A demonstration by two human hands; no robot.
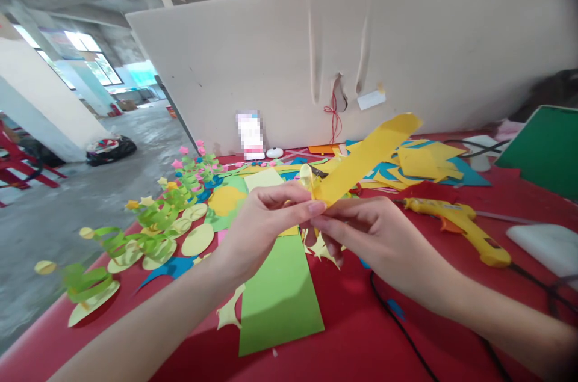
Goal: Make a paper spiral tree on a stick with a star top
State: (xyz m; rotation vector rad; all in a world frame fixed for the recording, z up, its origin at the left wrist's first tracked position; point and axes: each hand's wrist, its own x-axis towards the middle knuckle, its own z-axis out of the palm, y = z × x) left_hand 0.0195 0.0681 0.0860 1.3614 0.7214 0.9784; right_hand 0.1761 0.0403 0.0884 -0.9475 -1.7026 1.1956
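Note:
A long yellow paper strip (368,156) slants up to the right from between my two hands, its far end free in the air. My left hand (266,222) is closed, with its thumb and fingers pinching the lower end. Close beside it, my right hand (368,231) grips the same end from underneath. A small curled pale-yellow piece (306,175) shows just above my left fingers; whether it joins the strip I cannot tell. Below the hands lies a light-green paper sheet (282,298), with cut yellow paper scraps (323,248) near its upper edge.
A yellow hot glue gun (465,225) with a black cord lies at right on the red table (343,334). Green curled paper pieces on pale-yellow ovals (197,240) line the left edge. Yellow paper offcuts (424,159) are heaped behind. A phone (251,135) leans against the white board (253,57).

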